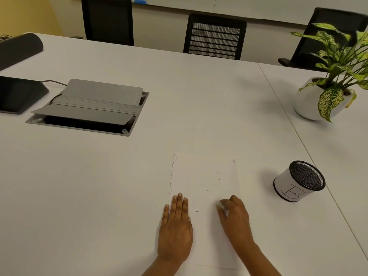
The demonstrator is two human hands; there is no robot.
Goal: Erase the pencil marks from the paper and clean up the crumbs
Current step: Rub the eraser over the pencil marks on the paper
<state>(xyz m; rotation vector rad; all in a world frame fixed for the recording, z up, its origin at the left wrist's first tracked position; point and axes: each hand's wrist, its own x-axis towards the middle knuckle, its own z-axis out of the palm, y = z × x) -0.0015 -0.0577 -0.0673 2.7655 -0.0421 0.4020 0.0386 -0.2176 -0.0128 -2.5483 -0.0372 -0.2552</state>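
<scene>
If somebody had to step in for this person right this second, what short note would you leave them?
Left hand: flat, fingers straight, pressing down the paper at its left edge.
Right hand: fingers curled round a small white eraser, which is down on the near part of the sheet.
Done: no clear pencil marks show on the sheet; faint ones would be too hard to tell.
Left: a few dark crumbs lie scattered over the paper and need clearing.
Nearby: a mesh cup marked B stands on the table to the right, apart from the paper.
</scene>
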